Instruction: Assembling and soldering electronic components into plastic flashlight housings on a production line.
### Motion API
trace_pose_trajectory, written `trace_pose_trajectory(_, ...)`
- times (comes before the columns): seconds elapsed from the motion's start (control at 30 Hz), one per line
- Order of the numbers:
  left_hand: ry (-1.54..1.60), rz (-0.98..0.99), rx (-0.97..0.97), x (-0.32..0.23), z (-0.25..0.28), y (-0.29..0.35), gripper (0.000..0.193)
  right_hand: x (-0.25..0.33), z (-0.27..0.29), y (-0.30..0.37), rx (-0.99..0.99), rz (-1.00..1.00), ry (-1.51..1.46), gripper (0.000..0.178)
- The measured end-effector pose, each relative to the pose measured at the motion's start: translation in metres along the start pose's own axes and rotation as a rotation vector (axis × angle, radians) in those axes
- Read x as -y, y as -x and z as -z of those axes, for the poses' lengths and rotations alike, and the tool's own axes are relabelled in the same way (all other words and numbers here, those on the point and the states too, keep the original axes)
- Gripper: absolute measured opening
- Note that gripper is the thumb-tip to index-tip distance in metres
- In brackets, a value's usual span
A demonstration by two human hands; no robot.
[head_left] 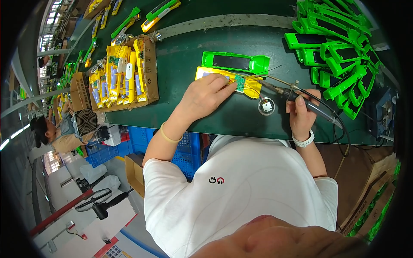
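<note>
My right hand (304, 112) is closed round the dark handle of a soldering iron (316, 111). The iron's tip points left at the right end of a yellow plastic housing (251, 89), where a small green circuit board (241, 81) with thin wires sits. My left hand (206, 96) lies over the housing's left part, fingers bent and holding it down; whether they also pinch a wire is hidden. Just beyond lies a green housing frame (230, 62) with a dark panel. A round metal lamp reflector (266, 106) rests on the bench in front of the housing's right end.
Left of my hands stands a cardboard box (149, 73) packed with yellow housings (122, 81). A pile of green frames (340, 51) covers the back right. A dark blue box-shaped device (380, 114) is at the right edge. Another person (56, 133) sits farther left.
</note>
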State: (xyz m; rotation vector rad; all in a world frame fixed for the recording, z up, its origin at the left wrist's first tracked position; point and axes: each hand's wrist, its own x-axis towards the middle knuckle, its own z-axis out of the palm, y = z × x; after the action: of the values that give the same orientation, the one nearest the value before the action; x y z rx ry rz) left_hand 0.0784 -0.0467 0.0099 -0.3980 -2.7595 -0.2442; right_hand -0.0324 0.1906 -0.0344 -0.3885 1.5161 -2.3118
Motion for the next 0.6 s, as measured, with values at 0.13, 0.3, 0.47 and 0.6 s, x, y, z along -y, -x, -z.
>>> trace_pose_trajectory(0.13,0.288,0.326,-0.093,0.002,0.007,-0.012,0.013,0.003,0.007,-0.004,-0.059,0.130,-0.082,0.025)
trace_pose_trajectory(0.3,0.282,0.233,-0.039,0.000,-0.021,-0.062,0.013,0.013,0.000,-0.013,-0.118,0.178,-0.124,0.023)
trace_pose_trajectory(0.47,0.950,0.663,0.081,0.013,-0.013,-0.059,0.013,0.014,0.014,-0.013,-0.089,0.219,-0.119,0.022)
trace_pose_trajectory(0.6,0.783,0.574,0.170,0.004,-0.008,-0.050,0.011,0.011,0.012,-0.017,-0.128,0.201,-0.134,0.021)
